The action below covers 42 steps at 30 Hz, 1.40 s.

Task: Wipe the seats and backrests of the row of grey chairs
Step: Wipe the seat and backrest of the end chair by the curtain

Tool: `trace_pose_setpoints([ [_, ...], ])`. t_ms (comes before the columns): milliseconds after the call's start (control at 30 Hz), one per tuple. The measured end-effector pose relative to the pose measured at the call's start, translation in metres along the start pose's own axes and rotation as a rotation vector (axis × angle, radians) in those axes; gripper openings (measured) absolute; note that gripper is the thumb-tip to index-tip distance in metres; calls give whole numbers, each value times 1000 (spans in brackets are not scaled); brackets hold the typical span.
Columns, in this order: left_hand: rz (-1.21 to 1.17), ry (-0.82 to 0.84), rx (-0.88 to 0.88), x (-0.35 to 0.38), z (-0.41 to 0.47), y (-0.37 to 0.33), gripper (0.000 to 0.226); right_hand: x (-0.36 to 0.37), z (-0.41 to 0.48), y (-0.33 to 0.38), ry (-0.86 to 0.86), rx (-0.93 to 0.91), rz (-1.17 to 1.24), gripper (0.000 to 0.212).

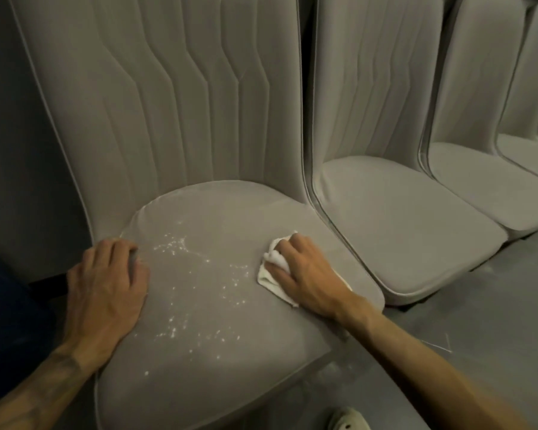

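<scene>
Near me, my left grip (106,290) rests on the grey seat (215,361), fingers loose; my right grip (305,274) clamps the white cloth (267,277), right of the white specks (172,246).

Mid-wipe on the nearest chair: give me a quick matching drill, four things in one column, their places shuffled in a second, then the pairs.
Things:
1 left hand
2 cloth
3 white specks
4 shoe

Places:
a under the right hand, on the right side of the seat
b on the floor, at the bottom edge of view
c resting on the seat's left edge
d scattered over the seat's middle

Pairs: 1-c, 2-a, 3-d, 4-b
</scene>
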<state>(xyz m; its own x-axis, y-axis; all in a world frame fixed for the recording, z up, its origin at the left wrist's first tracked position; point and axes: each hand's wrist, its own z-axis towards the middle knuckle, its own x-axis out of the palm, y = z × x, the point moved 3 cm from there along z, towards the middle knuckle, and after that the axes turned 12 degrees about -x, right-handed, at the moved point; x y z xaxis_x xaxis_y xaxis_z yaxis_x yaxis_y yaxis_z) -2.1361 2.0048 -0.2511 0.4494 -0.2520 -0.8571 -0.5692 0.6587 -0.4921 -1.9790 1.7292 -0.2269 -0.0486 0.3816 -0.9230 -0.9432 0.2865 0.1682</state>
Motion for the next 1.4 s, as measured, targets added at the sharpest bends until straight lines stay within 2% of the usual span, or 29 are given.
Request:
trace_pose_setpoints([
  [67, -3, 9, 0, 0, -2, -2, 33, -13, -6, -20, 14, 26, -34, 21],
  [167, 5, -13, 3, 0, -3, -4, 33, -33, -23, -59, -39, 334, -78, 23],
  [233, 8, -23, -2, 1, -2, -3, 32, -31, -27, -59, -79, 499, -135, 24],
  [300, 5, -28, 5, 3, 0, -3, 31, -13, -20, -30, -69, 424, -167, 23],
  [400, 4, -40, 14, 3, 0, -1, 28, 8, -14, 20, -21, 120, -56, 27],
  [467, 7, -40, 14, 1, -1, 0, 28, 2, -16, 19, -27, 79, 4, 26],
  [533, 8, -30, 13, 1, -1, 0, 29, -8, -24, -2, -44, 190, -85, 22],
  [633, 13, -19, 7, 1, -1, 0, 30, -20, -39, -27, -123, 568, -177, 22],
  [667, 16, -19, 4, 1, -1, 0, 30, -17, -39, -20, -170, 617, -183, 21],
  [733, 22, -20, 1, 2, -1, 0, 31, -2, -29, 15, -154, 504, -180, 20],
  [800, 27, -21, 3, 2, 0, 1, 32, 18, -18, 54, -80, 231, -119, 25],
  [867, 24, -24, 12, 2, 0, 1, 32, 26, -16, 66, -35, 88, -44, 24],
  [967, 17, -32, 19, 2, -1, 1, 30, 9, -28, 35, -54, 140, -90, 18],
  [1100, 22, -28, 5, 2, -1, 1, 30, -20, -48, -8, -186, 533, -207, 16],
  [1133, 26, -24, 3, 2, -1, 1, 30, -18, -46, -3, -216, 547, -224, 17],
  [1200, 30, -13, -1, 2, 0, 1, 31, -4, -38, 28, -224, 394, -240, 16],
  [1233, 29, -9, -1, 2, 1, 1, 31, 7, -35, 46, -175, 279, -188, 10],
  [1300, 20, -7, 6, 2, 1, 1, 30, 21, -36, 65, -69, 118, -75, 21],
  [1400, 6, -27, 9, 2, 0, 0, 29, 12, -37, 37, -35, 87, -116, 27],
])
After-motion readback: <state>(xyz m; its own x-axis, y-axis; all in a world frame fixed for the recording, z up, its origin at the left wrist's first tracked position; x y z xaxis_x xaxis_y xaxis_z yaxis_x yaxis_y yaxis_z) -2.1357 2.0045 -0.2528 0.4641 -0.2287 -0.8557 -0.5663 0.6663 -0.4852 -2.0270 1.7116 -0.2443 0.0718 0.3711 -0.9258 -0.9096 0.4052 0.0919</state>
